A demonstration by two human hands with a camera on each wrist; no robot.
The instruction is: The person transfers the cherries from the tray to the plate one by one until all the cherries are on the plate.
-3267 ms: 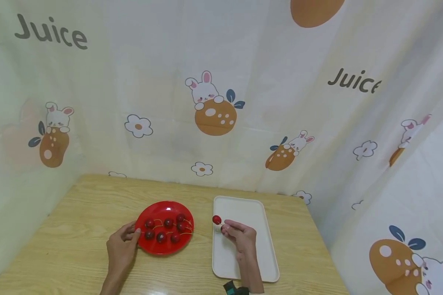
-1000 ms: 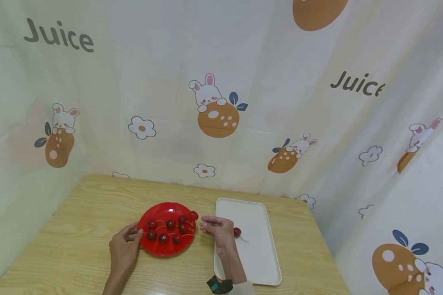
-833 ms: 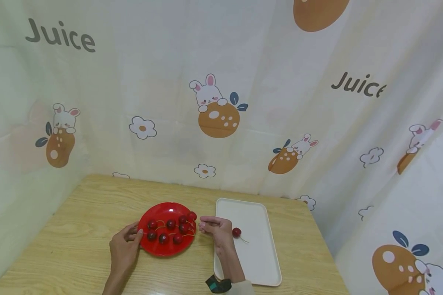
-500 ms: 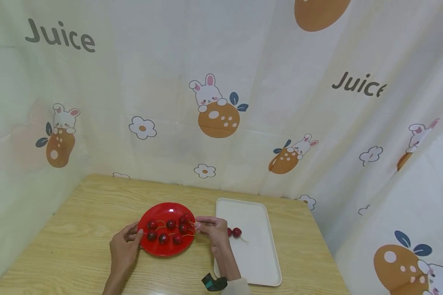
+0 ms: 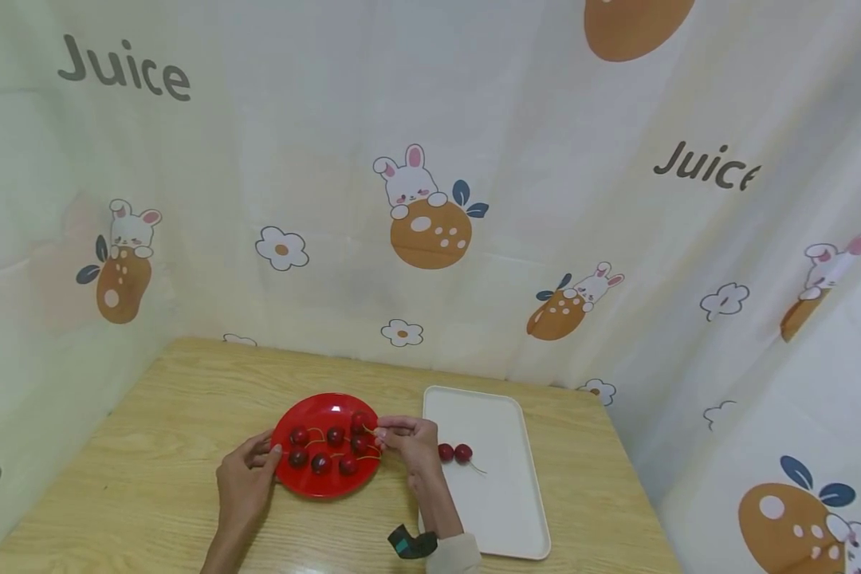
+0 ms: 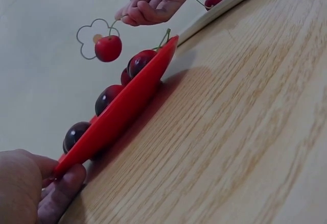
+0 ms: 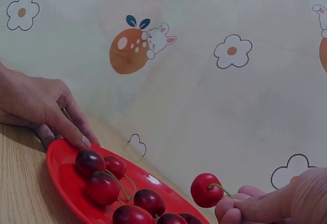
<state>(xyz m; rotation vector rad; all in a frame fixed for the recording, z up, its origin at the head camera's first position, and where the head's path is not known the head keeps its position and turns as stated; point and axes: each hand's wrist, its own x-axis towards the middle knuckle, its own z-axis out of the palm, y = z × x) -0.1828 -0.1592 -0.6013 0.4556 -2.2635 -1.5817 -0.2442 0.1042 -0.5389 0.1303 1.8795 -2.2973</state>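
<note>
My left hand (image 5: 246,478) grips the left rim of a red plate (image 5: 323,488), thumb on top and fingers beneath, as the left wrist view shows. Several dark red cherries (image 5: 320,463) with stems lie on the plate. Between thumb and fingertips, my right hand (image 5: 418,445) pinches the stem of a single cherry (image 6: 108,48). That cherry hangs above the plate's right side, apart from the fruit below. In the head view it overlaps a cherry on the plate. Two more cherries (image 5: 462,453) lie at the left of a white rectangular tray (image 5: 498,510).
Plate and tray stand side by side on a light wooden table (image 5: 165,446), the tray on the right. A patterned curtain (image 5: 330,287) hangs behind the table and along its sides. My right wrist wears a dark band (image 5: 412,544).
My right hand has carried the cherry leftward, from over the tray to above the plate's right side. The two tray cherries have come into full view. My left hand keeps its hold.
</note>
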